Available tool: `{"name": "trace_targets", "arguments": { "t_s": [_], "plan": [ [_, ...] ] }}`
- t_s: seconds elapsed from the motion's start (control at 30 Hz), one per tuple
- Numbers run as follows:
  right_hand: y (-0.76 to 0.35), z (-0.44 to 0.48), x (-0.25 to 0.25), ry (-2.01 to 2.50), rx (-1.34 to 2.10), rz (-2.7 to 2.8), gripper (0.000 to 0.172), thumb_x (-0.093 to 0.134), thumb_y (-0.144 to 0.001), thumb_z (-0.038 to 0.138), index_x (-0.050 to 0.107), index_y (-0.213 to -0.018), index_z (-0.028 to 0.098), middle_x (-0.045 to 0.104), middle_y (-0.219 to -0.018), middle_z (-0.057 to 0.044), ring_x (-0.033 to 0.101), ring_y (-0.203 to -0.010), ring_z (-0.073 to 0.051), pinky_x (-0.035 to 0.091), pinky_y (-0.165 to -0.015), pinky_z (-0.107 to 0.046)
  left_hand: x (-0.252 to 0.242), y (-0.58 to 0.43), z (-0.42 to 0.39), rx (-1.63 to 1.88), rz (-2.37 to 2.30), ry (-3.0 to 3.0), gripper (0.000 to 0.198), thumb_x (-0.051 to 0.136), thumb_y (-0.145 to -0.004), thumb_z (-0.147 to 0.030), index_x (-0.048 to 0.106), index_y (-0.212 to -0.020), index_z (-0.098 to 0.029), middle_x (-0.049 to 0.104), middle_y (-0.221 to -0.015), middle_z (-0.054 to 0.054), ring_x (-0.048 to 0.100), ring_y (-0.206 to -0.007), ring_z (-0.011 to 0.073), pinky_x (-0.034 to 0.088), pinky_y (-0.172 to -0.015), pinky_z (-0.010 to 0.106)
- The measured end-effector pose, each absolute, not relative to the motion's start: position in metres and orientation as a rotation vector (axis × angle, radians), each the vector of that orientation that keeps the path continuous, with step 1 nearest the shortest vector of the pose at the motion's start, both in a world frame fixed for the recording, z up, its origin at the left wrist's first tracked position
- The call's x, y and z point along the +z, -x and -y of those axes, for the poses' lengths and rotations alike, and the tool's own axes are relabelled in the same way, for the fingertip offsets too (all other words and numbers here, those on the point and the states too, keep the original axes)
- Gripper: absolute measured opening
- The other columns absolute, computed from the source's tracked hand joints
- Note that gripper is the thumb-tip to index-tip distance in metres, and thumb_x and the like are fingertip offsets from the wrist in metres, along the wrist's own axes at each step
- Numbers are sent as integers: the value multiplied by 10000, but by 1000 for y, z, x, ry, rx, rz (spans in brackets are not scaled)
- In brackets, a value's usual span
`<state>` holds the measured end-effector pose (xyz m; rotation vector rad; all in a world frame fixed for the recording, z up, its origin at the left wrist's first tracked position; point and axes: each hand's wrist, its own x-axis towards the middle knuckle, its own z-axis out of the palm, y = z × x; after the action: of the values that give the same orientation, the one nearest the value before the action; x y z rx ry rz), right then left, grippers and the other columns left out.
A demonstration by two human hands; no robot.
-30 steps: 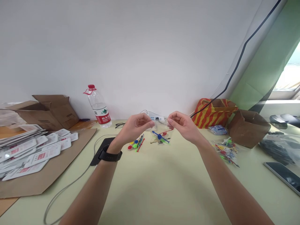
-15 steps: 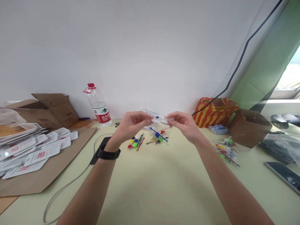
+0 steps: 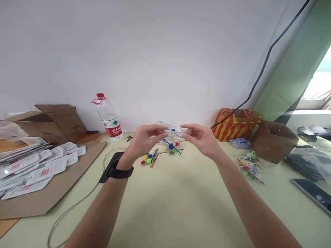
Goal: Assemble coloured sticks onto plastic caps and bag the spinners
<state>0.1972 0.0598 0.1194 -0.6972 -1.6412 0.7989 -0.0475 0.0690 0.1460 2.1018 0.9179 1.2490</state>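
My left hand (image 3: 148,139) is left of a clear plastic bag (image 3: 178,140), its thumb and fingers apart and nothing visible between them. Facing it from the right, my right hand (image 3: 200,139) also has thumb and fingertips spread, close to the bag's upper edge; whether it touches the film is unclear. Inside the bag are coloured plastic parts, among them a blue arrow-shaped piece (image 3: 171,146) and a red one. Small round caps (image 3: 143,162) in red, yellow, blue and green lie by my left hand, beside several thin coloured sticks (image 3: 154,157).
At right lies another bag of coloured parts (image 3: 250,167), near an open brown box (image 3: 272,141), a striped bag (image 3: 232,125) and a phone (image 3: 311,194). At left are a water bottle (image 3: 112,124), a cardboard box (image 3: 57,122), white packages (image 3: 46,168) and a black device with a cable (image 3: 111,167).
Both hands were pinching the upper edge of the plastic bag; their fingers have since parted. The blue piece in the bag has shifted slightly left.
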Motion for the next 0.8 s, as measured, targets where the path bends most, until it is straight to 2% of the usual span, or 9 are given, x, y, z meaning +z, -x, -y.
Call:
{"name": "trace_targets", "arguments": {
  "t_s": [0.1, 0.33, 0.5, 0.63, 0.73, 0.8],
  "plan": [
    [-195, -61, 119, 711, 727, 1648, 211, 770, -874, 380, 792, -1005, 216, 751, -929, -60, 682, -863, -203, 548, -803, -357, 146, 47, -69, 1246, -981, -2206, 224, 706, -926, -389, 778, -934, -178, 778, -918, 62, 705, -846, 199, 572, -790, 310],
    [-201, -63, 118, 567, 814, 1564, 116, 747, -887, 289, 833, -962, 265, 707, -918, -46, 628, -864, -186, 507, -770, -339, 144, 41, -65, 1328, -796, -2028, 189, 748, -886, -319, 780, -999, -171, 780, -928, 81, 732, -874, 220, 602, -829, 343],
    [-204, -65, 117, 522, 863, 1551, 117, 736, -885, 266, 843, -932, 271, 702, -938, -53, 631, -893, -195, 501, -789, -350, 144, 42, -64, 1346, -713, -1928, 129, 762, -861, -272, 828, -915, -175, 792, -875, 91, 746, -872, 241, 600, -793, 336],
    [-203, -61, 120, 541, 817, 1605, 118, 770, -867, 319, 837, -944, 260, 707, -933, -63, 639, -890, -208, 514, -773, -359, 145, 42, -62, 1343, -797, -1988, 173, 810, -827, -333, 822, -862, -165, 785, -845, 89, 720, -802, 218, 577, -712, 301],
    [-201, -59, 123, 611, 750, 1649, 182, 785, -858, 394, 822, -958, 246, 711, -935, -71, 641, -877, -215, 528, -762, -367, 147, 41, -63, 1326, -871, -2084, 327, 796, -844, -390, 803, -1086, -171, 773, -830, 65, 697, -782, 197, 574, -738, 307],
    [-201, -58, 124, 661, 696, 1664, 266, 781, -858, 431, 799, -1045, 243, 702, -917, -63, 637, -862, -212, 538, -770, -371, 148, 41, -63, 1289, -910, -2157, 398, 757, -877, -418, 768, -1201, -188, 776, -873, 61, 697, -819, 201, 572, -780, 318]
  ]
}}
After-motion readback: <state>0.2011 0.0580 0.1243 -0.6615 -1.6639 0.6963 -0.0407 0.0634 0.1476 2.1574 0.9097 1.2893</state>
